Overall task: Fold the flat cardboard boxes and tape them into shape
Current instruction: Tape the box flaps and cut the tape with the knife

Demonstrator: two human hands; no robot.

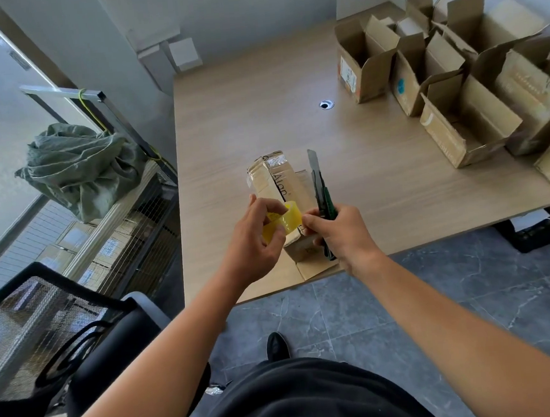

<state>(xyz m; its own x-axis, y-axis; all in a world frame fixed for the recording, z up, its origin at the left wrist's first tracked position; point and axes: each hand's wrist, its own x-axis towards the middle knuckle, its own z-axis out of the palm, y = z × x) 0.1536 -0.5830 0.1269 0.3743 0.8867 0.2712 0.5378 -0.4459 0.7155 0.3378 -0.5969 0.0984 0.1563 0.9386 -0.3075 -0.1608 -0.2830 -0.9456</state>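
A small folded cardboard box (276, 180) with clear tape on its far end lies near the front edge of the wooden table (243, 118). Just above its near end, my left hand (256, 239) grips a yellow tape roll (284, 222). My right hand (341, 232) holds a green utility knife (319, 188) with its blade extended away from me, and its thumb and forefinger pinch the loose end of the tape at the roll. A flat cardboard flap (314, 267) sticks out under the box at the table edge.
Several open, assembled cardboard boxes (449, 96) crowd the table's right side. A cable hole (325, 104) sits mid-table. A black mesh chair (56, 327) stands at left, beside a wire rack holding a green sack (79, 167). Grey tiled floor (407, 313) lies below.
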